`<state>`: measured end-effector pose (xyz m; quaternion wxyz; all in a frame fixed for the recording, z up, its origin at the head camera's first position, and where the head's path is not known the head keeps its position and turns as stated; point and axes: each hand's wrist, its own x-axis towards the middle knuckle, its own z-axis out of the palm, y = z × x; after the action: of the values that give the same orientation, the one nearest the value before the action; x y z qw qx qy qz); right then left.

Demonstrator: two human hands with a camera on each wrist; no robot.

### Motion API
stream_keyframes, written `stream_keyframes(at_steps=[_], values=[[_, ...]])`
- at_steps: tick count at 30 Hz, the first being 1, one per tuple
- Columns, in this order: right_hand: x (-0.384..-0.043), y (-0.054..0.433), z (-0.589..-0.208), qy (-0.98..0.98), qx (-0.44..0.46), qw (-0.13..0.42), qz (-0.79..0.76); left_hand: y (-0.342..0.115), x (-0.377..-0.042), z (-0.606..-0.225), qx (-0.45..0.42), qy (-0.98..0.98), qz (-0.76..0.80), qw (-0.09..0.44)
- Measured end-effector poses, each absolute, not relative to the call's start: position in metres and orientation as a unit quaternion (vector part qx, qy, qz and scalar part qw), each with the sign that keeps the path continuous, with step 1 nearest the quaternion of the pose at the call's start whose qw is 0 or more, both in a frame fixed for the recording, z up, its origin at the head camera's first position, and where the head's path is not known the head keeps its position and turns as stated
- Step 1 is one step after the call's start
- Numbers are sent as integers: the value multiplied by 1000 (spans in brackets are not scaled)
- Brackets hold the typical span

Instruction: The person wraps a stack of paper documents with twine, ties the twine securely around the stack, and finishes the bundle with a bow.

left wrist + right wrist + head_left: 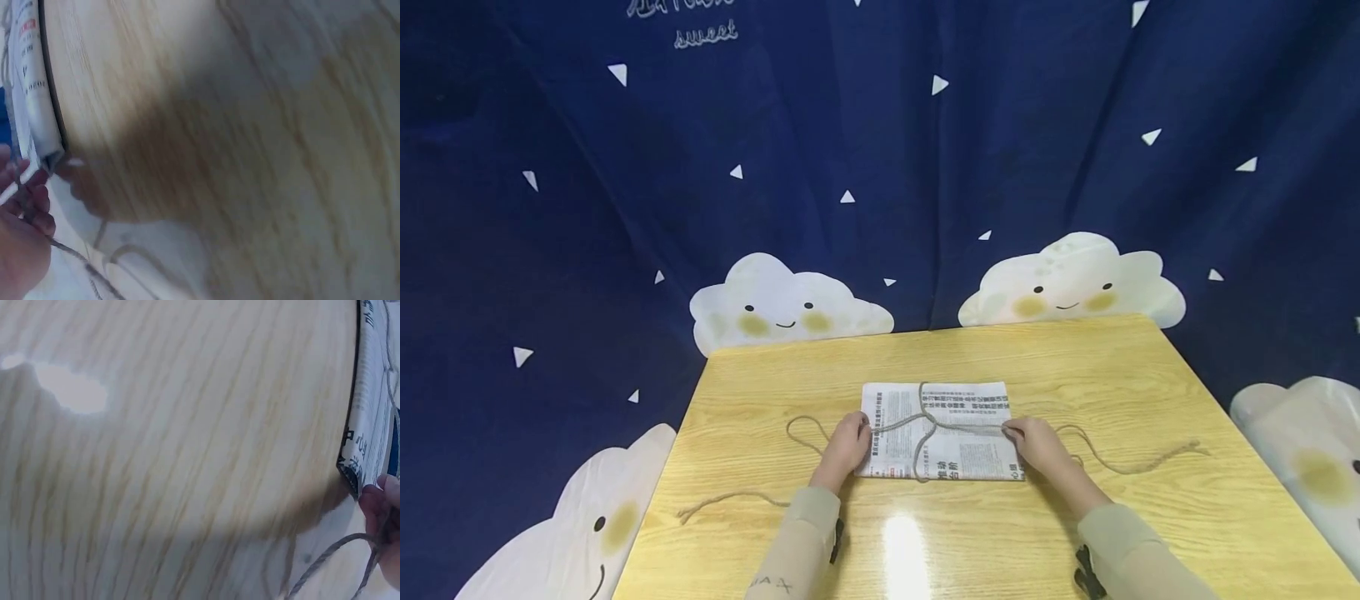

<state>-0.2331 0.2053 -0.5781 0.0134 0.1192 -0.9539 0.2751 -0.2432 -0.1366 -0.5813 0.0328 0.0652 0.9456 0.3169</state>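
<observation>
Flat rectangular newspaper-covered parcel (891, 457): lay on the yellow wood-grain table (790, 375).
Thin grey-brown twine (930, 417): crossed over its top.
Left hand (847, 443): pinched twine by left edge.
Right hand (1036, 442): pinched twine by right edge.

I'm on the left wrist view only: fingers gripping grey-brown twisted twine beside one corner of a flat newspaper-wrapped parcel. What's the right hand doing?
Observer: The right hand pinches the grey-brown twisted twine at the right edge of the flat newspaper-wrapped parcel.
Operator: Does the twine cross on top?
Observer: Yes, near the middle of the parcel's upper face, in the head view.
Operator: And the loose ends?
Observer: Both lie on the glossy yellow wood-grain table, one out to each side of the parcel.
</observation>
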Motion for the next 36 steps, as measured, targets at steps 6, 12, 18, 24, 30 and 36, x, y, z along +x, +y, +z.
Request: stream_keyframes(at_steps=[6,12,18,24,30,36], values=[[-236,213,-581,-934,47,-24,353,-141,-242,-584,59,941,334,14],[-241,219,-583,-909,-9,-78,409,-138,-241,-584,-18,926,378,8],[-241,224,-581,-890,-32,-109,442,-138,-241,-581,-52,921,387,-1],[-241,224,-578,-908,-35,-72,411,-137,-240,-581,-71,923,379,-8],[-240,216,-572,-925,-66,-38,373,-134,-237,-578,-86,925,369,-30],[-238,212,-570,-930,-87,-41,356,-126,-227,-573,-101,920,378,7]])
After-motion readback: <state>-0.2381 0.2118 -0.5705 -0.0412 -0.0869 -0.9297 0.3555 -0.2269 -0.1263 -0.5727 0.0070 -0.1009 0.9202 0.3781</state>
